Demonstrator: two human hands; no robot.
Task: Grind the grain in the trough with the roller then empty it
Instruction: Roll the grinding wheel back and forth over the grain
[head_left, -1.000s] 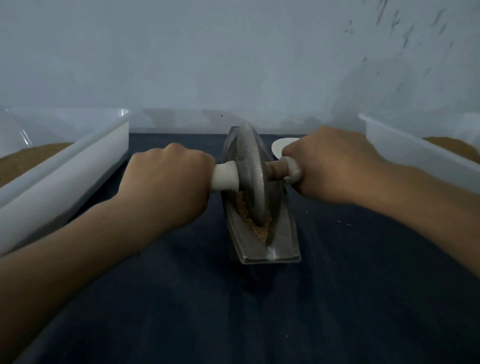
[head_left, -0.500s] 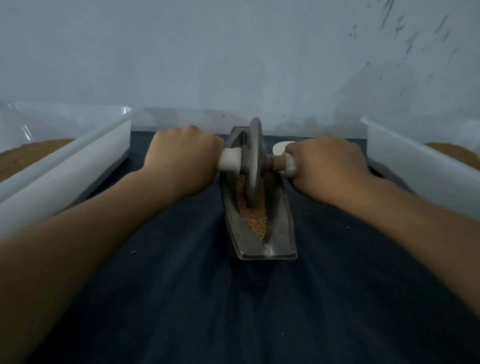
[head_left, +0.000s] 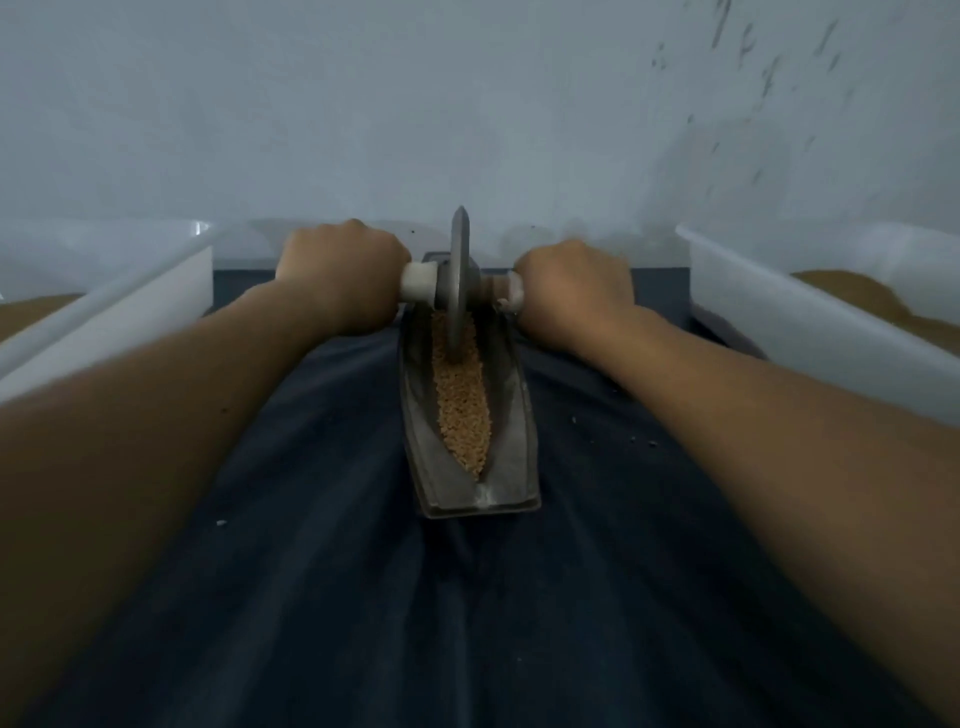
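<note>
A grey metal boat-shaped trough (head_left: 511, 441) lies lengthwise on the dark cloth, its groove filled with tan grain (head_left: 462, 400). The roller, a grey metal disc (head_left: 460, 280) on a white axle handle, stands on edge in the far part of the groove. My left hand (head_left: 343, 270) grips the axle's left end and my right hand (head_left: 574, 283) grips its right end, both arms stretched forward. The far tip of the trough is hidden behind the disc and hands.
A white plastic tub (head_left: 130, 306) holding brown grain stands at the left, and another white tub (head_left: 810, 312) with brown grain at the right. A few stray grains lie on the dark cloth (head_left: 467, 623). A pale wall rises just beyond the trough.
Both hands have pushed the roller away from me, from the near-middle of the trough to its far end, uncovering the grain in the near part of the groove.
</note>
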